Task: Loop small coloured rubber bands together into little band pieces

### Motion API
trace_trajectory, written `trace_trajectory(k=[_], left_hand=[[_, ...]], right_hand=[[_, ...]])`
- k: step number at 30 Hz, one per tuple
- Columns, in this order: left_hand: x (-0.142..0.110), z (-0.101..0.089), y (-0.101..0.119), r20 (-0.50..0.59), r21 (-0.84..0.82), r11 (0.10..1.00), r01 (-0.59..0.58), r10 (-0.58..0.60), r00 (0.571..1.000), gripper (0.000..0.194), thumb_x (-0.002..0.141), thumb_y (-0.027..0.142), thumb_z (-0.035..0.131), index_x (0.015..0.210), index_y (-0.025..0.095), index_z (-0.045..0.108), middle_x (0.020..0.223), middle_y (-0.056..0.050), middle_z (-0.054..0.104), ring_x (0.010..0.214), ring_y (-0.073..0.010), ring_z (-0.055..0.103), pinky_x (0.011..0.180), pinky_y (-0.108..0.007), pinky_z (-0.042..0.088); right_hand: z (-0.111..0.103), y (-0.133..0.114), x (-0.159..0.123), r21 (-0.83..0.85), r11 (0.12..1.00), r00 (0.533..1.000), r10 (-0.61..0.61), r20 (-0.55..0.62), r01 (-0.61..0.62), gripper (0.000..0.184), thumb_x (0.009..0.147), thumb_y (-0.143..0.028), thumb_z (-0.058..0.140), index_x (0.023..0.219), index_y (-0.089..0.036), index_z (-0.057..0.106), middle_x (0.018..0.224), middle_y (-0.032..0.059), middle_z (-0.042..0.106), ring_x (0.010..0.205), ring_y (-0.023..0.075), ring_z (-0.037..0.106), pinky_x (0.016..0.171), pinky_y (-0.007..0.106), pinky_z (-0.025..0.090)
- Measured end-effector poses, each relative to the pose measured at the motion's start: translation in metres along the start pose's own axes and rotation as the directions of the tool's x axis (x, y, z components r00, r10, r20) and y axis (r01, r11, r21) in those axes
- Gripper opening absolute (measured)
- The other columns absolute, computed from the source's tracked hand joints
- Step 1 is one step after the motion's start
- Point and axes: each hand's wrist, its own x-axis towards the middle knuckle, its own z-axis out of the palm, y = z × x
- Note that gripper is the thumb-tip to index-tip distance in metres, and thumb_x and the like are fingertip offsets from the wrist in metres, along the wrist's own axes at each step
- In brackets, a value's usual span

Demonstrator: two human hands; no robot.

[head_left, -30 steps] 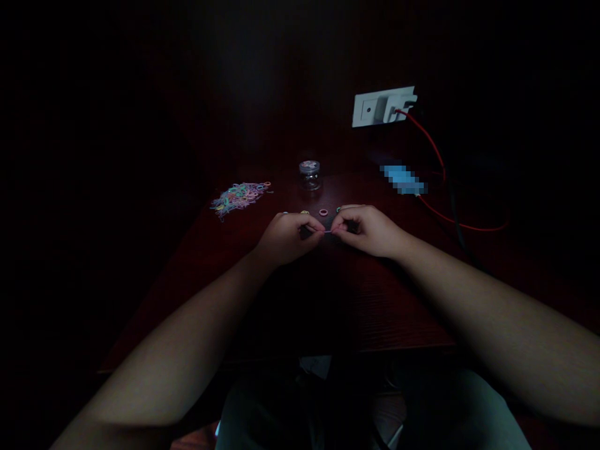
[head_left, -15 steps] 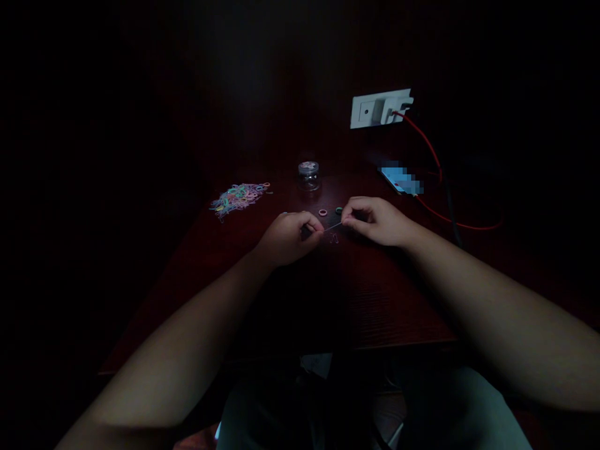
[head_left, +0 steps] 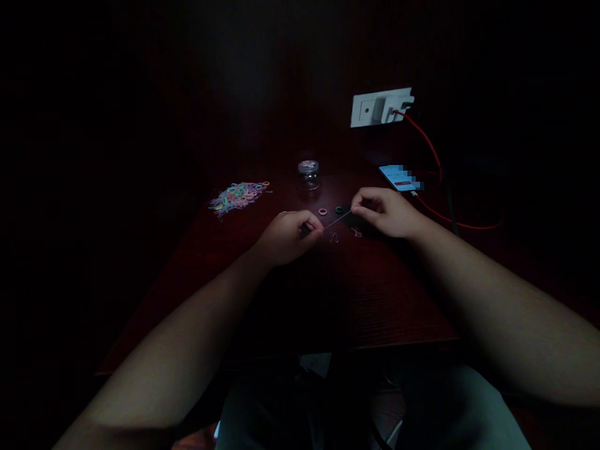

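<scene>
The scene is very dark. My left hand (head_left: pixel 287 236) and my right hand (head_left: pixel 385 212) are both pinched shut on the ends of a thin pale strand (head_left: pixel 337 220) stretched taut between them, low over a dark red table (head_left: pixel 375 300). The strand slants up from left to right. On the table just beyond it lie a small pink ring (head_left: pixel 322 212) and a dark green ring (head_left: pixel 339 210). Two tiny pale loops (head_left: pixel 334 237) lie under the strand. I cannot tell what the strand is made of.
A heap of several small pastel rings (head_left: pixel 238 195) lies at the table's far left. A small clear jar (head_left: pixel 309 174) stands at the back centre. A lit phone (head_left: pixel 399 177) lies at the right with a red cable (head_left: pixel 434 150) running to a white wall socket (head_left: pixel 380 107).
My right hand has moved right and away from my left hand, drawing the strand out longer between them. My left hand has stayed in place.
</scene>
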Motion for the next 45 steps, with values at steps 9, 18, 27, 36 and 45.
trace_trajectory(k=[9,18,27,36,45], left_hand=[[0.002,0.001,0.000,-0.013,0.012,1.000,-0.014,0.014,1.000,0.008,0.081,0.024,0.063,0.082,0.018,0.068,0.078,-0.001,0.070,0.065,-0.0099,0.060,0.064,-0.023,0.048],[0.001,0.001,-0.001,-0.028,0.017,1.000,-0.011,0.012,1.000,0.006,0.080,0.022,0.065,0.081,0.018,0.068,0.078,0.000,0.071,0.065,-0.0097,0.062,0.067,-0.023,0.049],[0.001,0.002,-0.003,-0.010,0.000,0.999,-0.038,0.038,0.999,0.006,0.080,0.023,0.066,0.084,0.018,0.068,0.080,-0.001,0.072,0.068,-0.0102,0.063,0.067,-0.024,0.049],[0.000,0.002,-0.007,0.011,-0.010,0.999,-0.051,0.051,0.999,0.012,0.081,0.027,0.066,0.089,0.018,0.067,0.085,-0.002,0.072,0.072,-0.0119,0.065,0.067,-0.024,0.049],[0.001,0.001,-0.002,0.034,0.018,0.999,-0.030,0.029,0.999,0.007,0.081,0.023,0.063,0.081,0.018,0.068,0.076,0.000,0.070,0.063,-0.0096,0.060,0.061,-0.022,0.047]], right_hand=[[0.028,-0.028,-0.006,0.042,0.995,0.986,-0.090,0.141,0.085,0.009,0.084,-0.023,0.055,0.080,-0.016,0.059,0.072,0.0013,0.058,0.065,0.0126,0.049,0.060,0.025,0.038],[0.027,-0.026,-0.008,0.100,0.993,0.982,-0.078,0.170,0.062,0.013,0.080,-0.025,0.062,0.087,-0.015,0.060,0.072,-0.0002,0.055,0.065,0.0116,0.049,0.059,0.024,0.037],[0.030,-0.026,-0.006,0.075,0.993,0.982,-0.099,0.160,0.088,0.009,0.083,-0.023,0.057,0.080,-0.015,0.060,0.069,0.0001,0.055,0.062,0.0109,0.047,0.059,0.023,0.036],[0.030,-0.024,-0.006,0.087,0.992,0.983,-0.105,0.153,0.092,0.007,0.082,-0.022,0.057,0.079,-0.015,0.059,0.069,-0.0001,0.054,0.063,0.0114,0.049,0.059,0.024,0.038],[0.030,-0.024,-0.006,0.079,0.991,0.983,-0.121,0.141,0.111,0.006,0.082,-0.020,0.056,0.079,-0.016,0.059,0.069,-0.0007,0.053,0.064,0.0111,0.048,0.060,0.024,0.038]])
